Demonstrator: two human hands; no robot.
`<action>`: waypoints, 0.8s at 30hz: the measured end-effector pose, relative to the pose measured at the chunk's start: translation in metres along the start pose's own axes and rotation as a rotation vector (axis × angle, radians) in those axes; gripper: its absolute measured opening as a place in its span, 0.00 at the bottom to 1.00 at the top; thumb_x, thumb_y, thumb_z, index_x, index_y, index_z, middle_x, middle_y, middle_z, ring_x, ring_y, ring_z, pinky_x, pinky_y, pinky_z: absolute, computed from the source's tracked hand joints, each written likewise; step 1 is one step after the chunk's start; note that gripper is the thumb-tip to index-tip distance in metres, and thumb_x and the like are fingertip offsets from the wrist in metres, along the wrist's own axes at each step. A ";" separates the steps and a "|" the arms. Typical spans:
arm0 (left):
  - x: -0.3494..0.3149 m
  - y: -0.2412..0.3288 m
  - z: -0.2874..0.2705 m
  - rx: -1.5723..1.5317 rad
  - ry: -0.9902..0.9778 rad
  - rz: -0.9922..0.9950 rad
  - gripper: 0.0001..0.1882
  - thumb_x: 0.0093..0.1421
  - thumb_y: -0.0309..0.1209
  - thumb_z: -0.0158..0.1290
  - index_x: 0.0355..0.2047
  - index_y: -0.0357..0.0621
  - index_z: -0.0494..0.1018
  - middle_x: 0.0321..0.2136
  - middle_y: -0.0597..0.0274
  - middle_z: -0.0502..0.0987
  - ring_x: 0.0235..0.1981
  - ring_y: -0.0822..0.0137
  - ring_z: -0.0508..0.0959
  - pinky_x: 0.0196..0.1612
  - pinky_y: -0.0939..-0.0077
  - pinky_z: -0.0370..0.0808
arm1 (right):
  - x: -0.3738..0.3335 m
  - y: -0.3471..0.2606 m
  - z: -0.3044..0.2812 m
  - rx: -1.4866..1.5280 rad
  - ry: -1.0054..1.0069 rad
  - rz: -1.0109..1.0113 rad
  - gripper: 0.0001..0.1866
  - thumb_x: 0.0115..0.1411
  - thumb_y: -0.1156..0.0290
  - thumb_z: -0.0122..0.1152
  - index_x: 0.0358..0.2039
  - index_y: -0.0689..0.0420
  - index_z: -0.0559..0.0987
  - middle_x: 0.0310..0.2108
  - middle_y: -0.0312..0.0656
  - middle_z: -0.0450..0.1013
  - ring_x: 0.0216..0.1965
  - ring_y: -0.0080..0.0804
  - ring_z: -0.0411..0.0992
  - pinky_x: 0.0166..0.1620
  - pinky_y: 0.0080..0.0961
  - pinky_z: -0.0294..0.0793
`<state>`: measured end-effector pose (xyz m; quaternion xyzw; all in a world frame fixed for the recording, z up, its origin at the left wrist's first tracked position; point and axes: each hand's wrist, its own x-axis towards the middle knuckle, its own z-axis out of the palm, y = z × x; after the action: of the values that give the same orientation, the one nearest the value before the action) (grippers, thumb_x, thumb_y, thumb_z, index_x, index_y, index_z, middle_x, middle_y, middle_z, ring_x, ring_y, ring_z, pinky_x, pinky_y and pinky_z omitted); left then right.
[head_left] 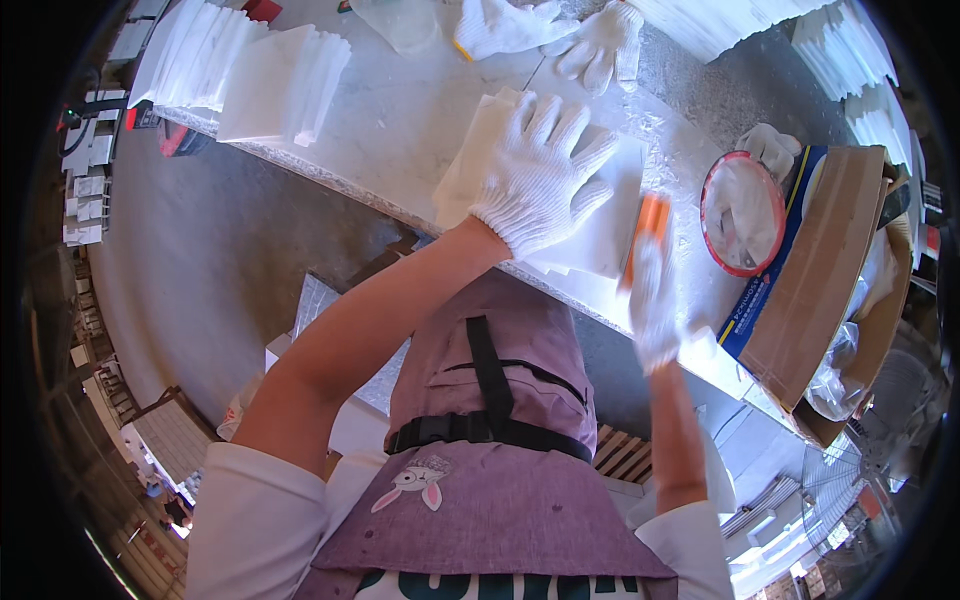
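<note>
My left hand [540, 180], in a white knitted glove, lies flat with fingers spread on a small stack of thin white marble-like tiles [615, 215] at the near edge of the table. Beside the tiles' right edge, my right hand [656, 300], also in a white glove and smeared by motion, is closed around an orange bar-shaped tool [648, 225]. The tool stands along that edge; its exact kind is hard to make out, and the glove hides its lower part.
Rows of white tiles [270, 90] stand on edge at the table's left, with more tiles [840, 50] at the far right. Spare white gloves [595, 45] lie at the back. A round red-rimmed container [742, 215] and an open cardboard box [815, 290] sit at right.
</note>
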<state>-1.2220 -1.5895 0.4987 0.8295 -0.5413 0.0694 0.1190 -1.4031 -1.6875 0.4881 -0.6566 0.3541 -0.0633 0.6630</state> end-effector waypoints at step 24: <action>-0.001 0.000 -0.001 -0.024 0.024 -0.014 0.24 0.60 0.49 0.49 0.55 0.58 0.71 0.53 0.53 0.70 0.58 0.48 0.65 0.64 0.47 0.52 | -0.029 0.027 0.006 0.144 0.026 -0.069 0.33 0.70 0.57 0.42 0.69 0.59 0.48 0.43 0.39 0.68 0.27 0.15 0.64 0.30 0.14 0.67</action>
<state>-1.2226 -1.5881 0.4995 0.8309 -0.5347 0.0722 0.1359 -1.4315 -1.6633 0.4738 -0.6182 0.3344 -0.1200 0.7011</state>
